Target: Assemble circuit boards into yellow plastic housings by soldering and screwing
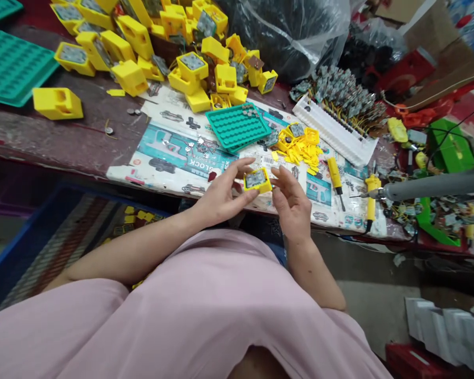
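My left hand (221,199) is clamped on the small yellow housing (257,180), just my side of the green tray (237,126). My right hand (291,202), fingers apart, touches its edge. I judge I'm seating its grey insert, which needs steady fingertip pressure.

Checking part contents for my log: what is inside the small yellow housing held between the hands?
A grey board fills the open face of the yellow housing, which the left hand grips. Anything beneath the board is covered.
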`<action>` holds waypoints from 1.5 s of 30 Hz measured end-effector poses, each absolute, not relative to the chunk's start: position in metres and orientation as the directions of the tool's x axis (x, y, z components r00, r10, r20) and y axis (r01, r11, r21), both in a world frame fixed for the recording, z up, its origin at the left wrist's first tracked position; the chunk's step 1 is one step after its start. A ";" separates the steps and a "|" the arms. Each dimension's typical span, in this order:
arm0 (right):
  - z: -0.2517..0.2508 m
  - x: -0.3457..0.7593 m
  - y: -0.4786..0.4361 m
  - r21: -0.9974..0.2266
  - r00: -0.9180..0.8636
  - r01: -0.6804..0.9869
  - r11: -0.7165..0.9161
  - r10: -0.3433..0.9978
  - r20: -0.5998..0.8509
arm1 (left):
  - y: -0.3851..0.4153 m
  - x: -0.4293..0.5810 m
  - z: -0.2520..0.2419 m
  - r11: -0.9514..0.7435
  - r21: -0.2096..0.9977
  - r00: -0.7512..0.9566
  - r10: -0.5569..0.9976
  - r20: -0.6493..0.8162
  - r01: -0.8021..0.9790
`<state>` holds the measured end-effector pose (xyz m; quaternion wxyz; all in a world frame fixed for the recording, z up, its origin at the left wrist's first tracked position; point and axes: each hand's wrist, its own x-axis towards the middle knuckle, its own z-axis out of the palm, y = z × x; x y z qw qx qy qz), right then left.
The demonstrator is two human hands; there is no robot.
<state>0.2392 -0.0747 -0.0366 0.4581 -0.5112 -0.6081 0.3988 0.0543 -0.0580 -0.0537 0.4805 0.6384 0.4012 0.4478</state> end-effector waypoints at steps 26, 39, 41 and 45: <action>-0.035 0.222 -0.075 -0.991 -0.057 0.086 -0.105 0.992 -0.110 | -0.062 0.050 -0.063 -0.765 0.368 0.315 0.579 0.752 0.530; -0.047 0.240 -0.077 -0.916 -0.087 0.377 0.137 0.990 0.112 | -0.065 0.051 -0.058 -0.333 0.943 0.311 0.894 0.322 -0.020; -0.043 0.237 -0.078 -0.890 -0.091 0.361 0.277 0.961 0.262 | -0.062 0.048 -0.050 0.086 0.918 0.309 0.950 0.041 -0.387; -0.033 0.221 -0.075 -0.722 -0.185 0.486 0.492 0.866 0.465 | -0.059 0.045 -0.035 0.550 0.427 0.489 0.835 -0.253 -0.718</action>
